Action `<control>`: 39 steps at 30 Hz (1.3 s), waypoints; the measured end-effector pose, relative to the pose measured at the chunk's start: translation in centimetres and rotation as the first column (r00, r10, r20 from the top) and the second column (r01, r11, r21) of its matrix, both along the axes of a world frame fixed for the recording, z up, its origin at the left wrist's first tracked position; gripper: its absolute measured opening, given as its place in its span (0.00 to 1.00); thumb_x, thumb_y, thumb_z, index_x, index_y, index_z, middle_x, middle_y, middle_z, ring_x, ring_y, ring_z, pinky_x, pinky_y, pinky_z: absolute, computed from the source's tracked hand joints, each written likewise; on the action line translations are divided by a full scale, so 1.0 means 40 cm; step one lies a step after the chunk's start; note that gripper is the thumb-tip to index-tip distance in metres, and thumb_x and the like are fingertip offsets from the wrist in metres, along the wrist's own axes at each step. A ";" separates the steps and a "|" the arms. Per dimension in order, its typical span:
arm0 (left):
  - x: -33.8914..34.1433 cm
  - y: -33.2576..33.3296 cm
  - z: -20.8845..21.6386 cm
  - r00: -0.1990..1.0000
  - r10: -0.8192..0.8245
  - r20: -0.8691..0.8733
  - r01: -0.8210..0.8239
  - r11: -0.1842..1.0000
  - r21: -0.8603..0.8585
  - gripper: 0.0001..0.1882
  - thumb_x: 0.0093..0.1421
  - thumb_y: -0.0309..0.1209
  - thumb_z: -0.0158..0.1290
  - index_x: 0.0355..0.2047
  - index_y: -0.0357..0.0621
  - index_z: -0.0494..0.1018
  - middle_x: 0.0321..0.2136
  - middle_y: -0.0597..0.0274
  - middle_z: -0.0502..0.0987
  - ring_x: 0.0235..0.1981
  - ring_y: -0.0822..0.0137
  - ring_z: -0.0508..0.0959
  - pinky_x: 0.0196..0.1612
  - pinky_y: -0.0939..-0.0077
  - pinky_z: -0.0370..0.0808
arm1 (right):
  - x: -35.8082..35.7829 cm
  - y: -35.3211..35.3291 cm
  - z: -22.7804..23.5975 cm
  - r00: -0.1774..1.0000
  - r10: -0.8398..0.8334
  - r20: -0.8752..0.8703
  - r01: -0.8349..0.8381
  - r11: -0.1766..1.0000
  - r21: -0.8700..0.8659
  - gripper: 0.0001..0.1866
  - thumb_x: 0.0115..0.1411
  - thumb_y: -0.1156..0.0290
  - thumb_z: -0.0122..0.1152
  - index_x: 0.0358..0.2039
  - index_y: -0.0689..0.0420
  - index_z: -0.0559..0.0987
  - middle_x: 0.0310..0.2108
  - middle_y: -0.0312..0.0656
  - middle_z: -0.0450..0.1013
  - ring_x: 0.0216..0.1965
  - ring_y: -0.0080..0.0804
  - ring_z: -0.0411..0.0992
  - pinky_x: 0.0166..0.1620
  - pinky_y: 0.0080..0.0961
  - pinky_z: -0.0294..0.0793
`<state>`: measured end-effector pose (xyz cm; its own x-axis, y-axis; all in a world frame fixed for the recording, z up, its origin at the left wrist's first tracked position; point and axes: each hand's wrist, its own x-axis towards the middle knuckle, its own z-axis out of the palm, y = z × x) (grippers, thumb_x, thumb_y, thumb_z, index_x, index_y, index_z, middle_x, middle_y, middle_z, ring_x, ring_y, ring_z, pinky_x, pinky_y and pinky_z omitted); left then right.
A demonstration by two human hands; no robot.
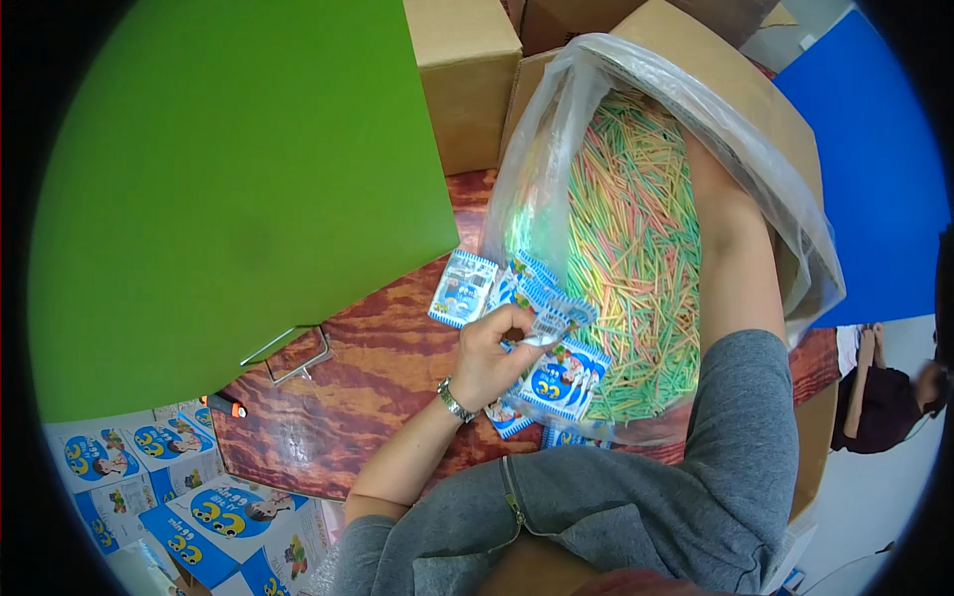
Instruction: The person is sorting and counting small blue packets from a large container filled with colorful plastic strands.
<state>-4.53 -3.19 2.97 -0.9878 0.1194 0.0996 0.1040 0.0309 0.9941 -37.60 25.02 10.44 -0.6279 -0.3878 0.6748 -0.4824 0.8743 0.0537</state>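
Observation:
My left hand (489, 356), with a metal-banded watch on the wrist, pinches the edge of a small blue-and-white packet (566, 316). Several similar packets lie around and under it, among them one packet (464, 288) flat on the table and another packet (566, 379) by my fingertips. To the right, a cardboard carton (686, 35) lined with a clear plastic bag (542, 129) is full of thin pink, green and yellow sticks (631, 228). My right forearm (737, 268) reaches into this bag along its right side. The right hand's fingers are hidden there.
A large green panel (248, 199) covers the left side, and a blue panel (865, 179) stands at the right. Printed blue-and-white boxes (234, 517) are at lower left. A bent metal stand (298, 356) rests on the red-brown table (368, 368). Another person (884, 409) is at far right.

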 end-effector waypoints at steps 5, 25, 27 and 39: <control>-0.018 -0.004 -0.005 1.000 -0.008 -0.015 0.008 1.000 0.018 0.10 0.52 0.23 0.65 0.30 0.38 0.74 0.28 0.67 0.77 0.29 0.78 0.76 0.34 0.81 0.74 | -0.112 -0.038 -0.024 0.998 -0.034 0.054 0.028 0.994 0.105 0.22 0.65 0.54 0.55 0.54 0.54 0.73 0.51 0.43 0.73 0.52 0.38 0.72 0.54 0.33 0.71; -0.066 0.038 0.090 0.975 -0.105 0.194 0.012 0.903 0.430 0.08 0.59 0.23 0.57 0.39 0.39 0.73 0.36 0.67 0.77 0.35 0.80 0.75 0.40 0.82 0.72 | 0.503 -0.058 0.000 -0.025 0.478 0.878 0.177 0.866 -0.467 0.14 0.69 0.55 0.49 0.36 0.53 0.71 0.29 0.31 0.71 0.28 0.17 0.72 0.30 0.16 0.73; -0.097 0.085 0.108 0.989 -0.142 0.034 0.082 0.734 0.674 0.08 0.62 0.26 0.56 0.40 0.40 0.74 0.36 0.66 0.79 0.35 0.79 0.76 0.40 0.81 0.73 | 0.570 -0.061 -0.049 -0.341 0.612 0.714 0.253 0.791 -0.557 0.14 0.69 0.57 0.49 0.42 0.54 0.72 0.31 0.34 0.73 0.31 0.21 0.73 0.30 0.19 0.73; -0.014 0.041 0.027 0.993 -0.089 -0.079 0.107 0.956 0.274 0.11 0.59 0.21 0.56 0.43 0.37 0.72 0.42 0.62 0.79 0.40 0.76 0.78 0.42 0.81 0.75 | 0.744 -0.085 0.060 -0.092 0.623 0.777 0.276 0.766 -0.581 0.10 0.69 0.65 0.49 0.42 0.58 0.71 0.30 0.34 0.71 0.29 0.19 0.73 0.31 0.19 0.74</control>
<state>-5.07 -1.55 4.07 -0.9630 0.1738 0.2060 0.1574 -0.2581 0.9532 -7.85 21.62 12.84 -0.6948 -0.5797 -0.4257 0.2341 0.3774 -0.8960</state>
